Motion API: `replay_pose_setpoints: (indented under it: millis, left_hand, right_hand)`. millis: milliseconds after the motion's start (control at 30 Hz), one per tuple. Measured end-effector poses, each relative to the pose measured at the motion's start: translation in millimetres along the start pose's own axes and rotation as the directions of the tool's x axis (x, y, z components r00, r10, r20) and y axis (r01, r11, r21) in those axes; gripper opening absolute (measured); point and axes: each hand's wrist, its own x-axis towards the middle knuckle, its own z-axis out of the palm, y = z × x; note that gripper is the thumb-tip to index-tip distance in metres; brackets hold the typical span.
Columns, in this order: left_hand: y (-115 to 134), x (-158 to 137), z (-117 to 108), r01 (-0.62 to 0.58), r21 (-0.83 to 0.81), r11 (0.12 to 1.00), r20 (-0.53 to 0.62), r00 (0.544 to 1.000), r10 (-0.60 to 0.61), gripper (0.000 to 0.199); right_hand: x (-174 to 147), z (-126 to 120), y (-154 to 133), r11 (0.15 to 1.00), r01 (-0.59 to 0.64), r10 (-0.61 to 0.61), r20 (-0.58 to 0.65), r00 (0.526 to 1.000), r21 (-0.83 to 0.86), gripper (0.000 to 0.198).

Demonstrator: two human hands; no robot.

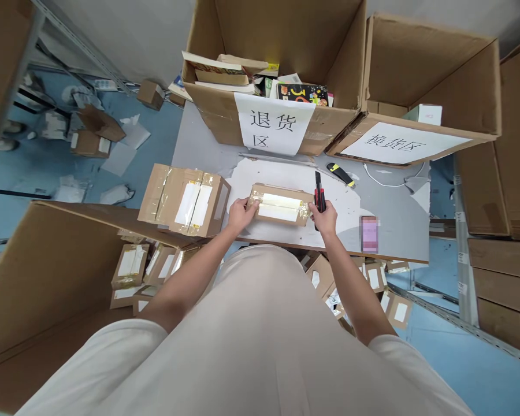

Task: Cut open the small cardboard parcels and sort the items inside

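Note:
Both of my hands are at a small taped cardboard box (278, 214) with a white label, on the table in front of me. My left hand (241, 214) grips its left end, fingers closed. At the right end, the thumb and fingers of my right hand (325, 219) press against the box. A red and black utility knife (319, 198) is also in that hand, its tip pointing away from me; part of its handle is hidden. Left of the small box stands a larger taped carton (216, 202) with labels.
A black and yellow cutter (340, 174), a white cable (387, 184) and a phone (369, 234) lie to the right. Two labelled open cartons, one of books (208, 138) and another (468, 137), line the back. Lower left, a big open carton (65, 254) contains several parcels.

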Motion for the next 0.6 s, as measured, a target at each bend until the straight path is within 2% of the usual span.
replay_pose_setpoints:
  millis: [67,133,167,267,333,367,400,433,467,533,567,600]
  left_hand:
    - [2,3,5,-0.007,-0.019,1.000,-0.006,1.000,0.007,0.054]
    - [3,3,10,-0.090,0.009,0.996,-0.063,0.994,0.090,0.069]
    - [4,2,12,-0.168,0.041,0.985,-0.077,0.982,0.171,0.067]
    - [6,0,18,-0.395,0.120,0.911,-0.007,0.917,0.399,0.039]
    - [7,0,21,-0.428,0.140,0.893,0.018,0.903,0.430,0.030]
    - [7,0,23,-0.419,0.148,0.896,0.010,0.906,0.423,0.029]
    - [7,0,24,-0.409,0.156,0.899,0.000,0.910,0.414,0.029]
    - [7,1,25,-0.402,0.163,0.901,-0.008,0.913,0.409,0.029]
    - [6,1,26,-0.400,0.170,0.901,-0.013,0.913,0.408,0.028]
    - [5,2,27,-0.408,0.174,0.896,-0.015,0.909,0.417,0.028]
    - [5,2,27,-0.415,0.169,0.894,-0.013,0.906,0.423,0.028]
    - [4,2,27,-0.422,0.160,0.892,-0.009,0.903,0.429,0.029]
  right_hand:
    - [14,5,-4,0.997,0.009,-0.011,-0.026,1.000,-0.082,0.037]
    - [26,9,-10,0.986,0.019,-0.025,-0.037,0.999,-0.164,0.035]
    - [31,9,-14,0.979,0.028,-0.035,-0.035,0.999,-0.200,0.034]
    - [37,6,-28,0.945,0.104,-0.117,-0.023,0.993,-0.311,0.036]
    - [35,1,-40,0.892,0.226,-0.234,0.028,0.972,-0.391,0.039]
    - [33,-1,-48,0.847,0.323,-0.306,0.109,0.946,-0.423,0.041]
    - [30,-3,-56,0.783,0.438,-0.373,0.231,0.899,-0.442,0.043]
    - [27,-3,-65,0.701,0.558,-0.419,0.377,0.826,-0.444,0.044]
    - [24,-2,-73,0.609,0.665,-0.432,0.523,0.735,-0.432,0.046]
    - [20,3,-90,0.429,0.806,-0.370,0.735,0.568,-0.407,0.050]
    - [19,7,-97,0.354,0.840,-0.321,0.791,0.522,-0.411,0.052]
    - [19,11,-103,0.291,0.859,-0.274,0.823,0.497,-0.422,0.054]
